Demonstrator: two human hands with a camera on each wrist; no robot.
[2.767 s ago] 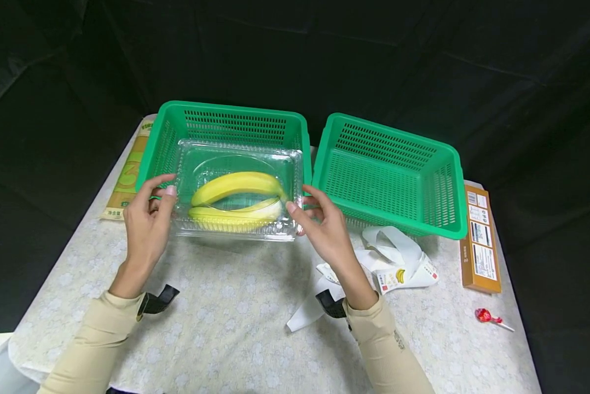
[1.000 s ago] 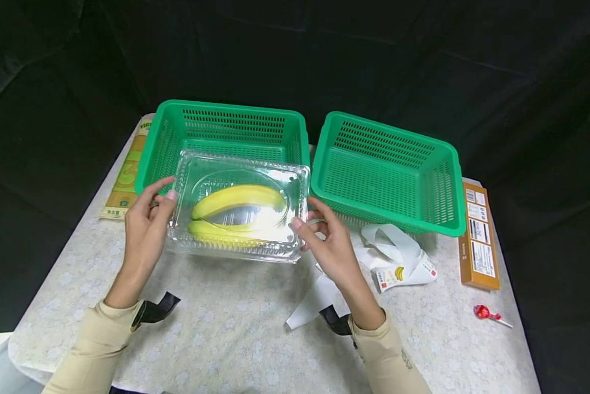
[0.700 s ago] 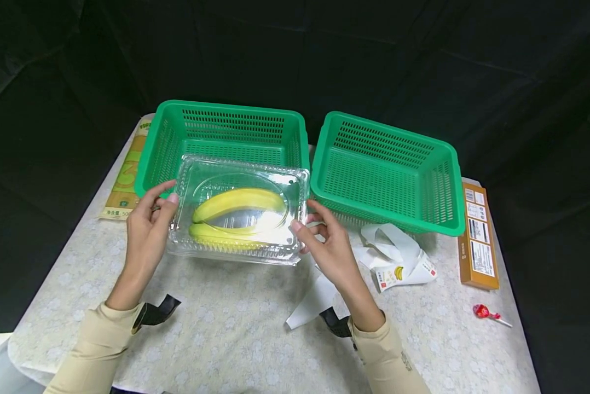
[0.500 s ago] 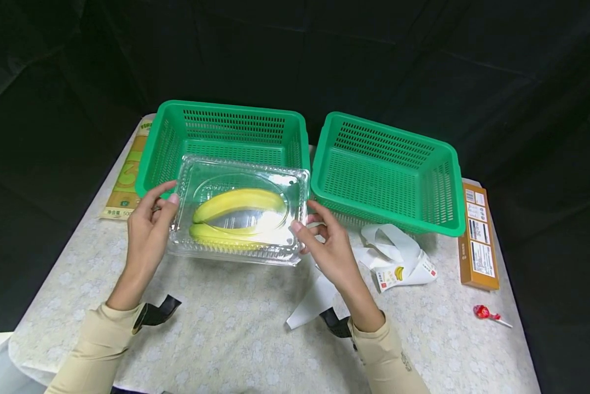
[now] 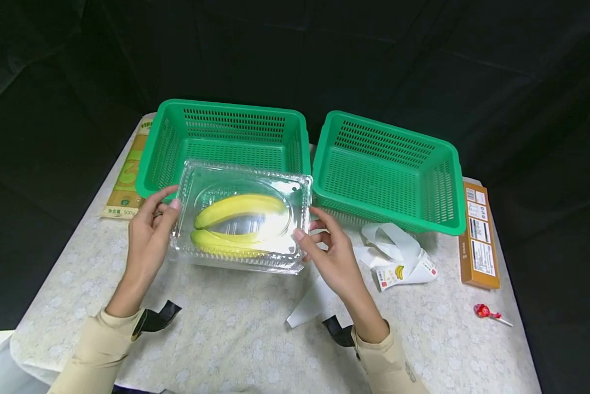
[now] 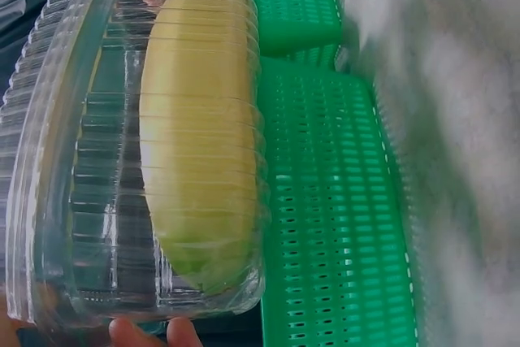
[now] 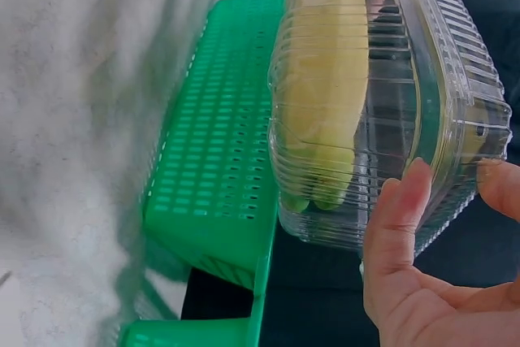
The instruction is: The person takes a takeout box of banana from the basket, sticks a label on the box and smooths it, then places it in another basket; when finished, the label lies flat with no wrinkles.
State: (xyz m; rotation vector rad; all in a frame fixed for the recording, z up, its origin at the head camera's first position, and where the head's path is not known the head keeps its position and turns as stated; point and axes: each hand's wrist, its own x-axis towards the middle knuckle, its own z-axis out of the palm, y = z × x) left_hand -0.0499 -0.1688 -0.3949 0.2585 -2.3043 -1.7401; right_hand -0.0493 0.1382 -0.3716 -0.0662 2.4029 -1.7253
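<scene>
From the head view, a clear, rectangular plastic container with ribbed edges (image 5: 246, 171) is held up over the table, its far part overlapping the near rim of a green plastic basket with slotted walls (image 5: 246, 150). Two curved yellow bananas (image 5: 238, 208) lie inside, one behind the other, with glare on the lid across them. The left hand (image 5: 149, 232) pinches the container's left side between thumb and fingers; the right hand (image 5: 331, 254) grips the opposite side the same way — each spread only as far as the edge it holds. A second green plastic basket (image 5: 374, 169) stands just to the right. A yellow-green printed packet (image 5: 127, 178) lies beside the left basket, a flat orange cardboard box with white labels (image 5: 479, 238) beside the right one. Nearer are a crumpled white paper strip with a banana print (image 5: 398, 249) and a red-wrapped lollipop (image 5: 482, 311), all on a pale floral tablecloth (image 5: 226, 339).

In the left wrist view, a banana shows through the ribbed wall, and two fingertips (image 6: 183, 332) touch the container's end.

The right wrist view shows one fingertip (image 7: 416, 180) against the side wall and another digit at the rim's corner — the greenish banana tips nearby.
</scene>
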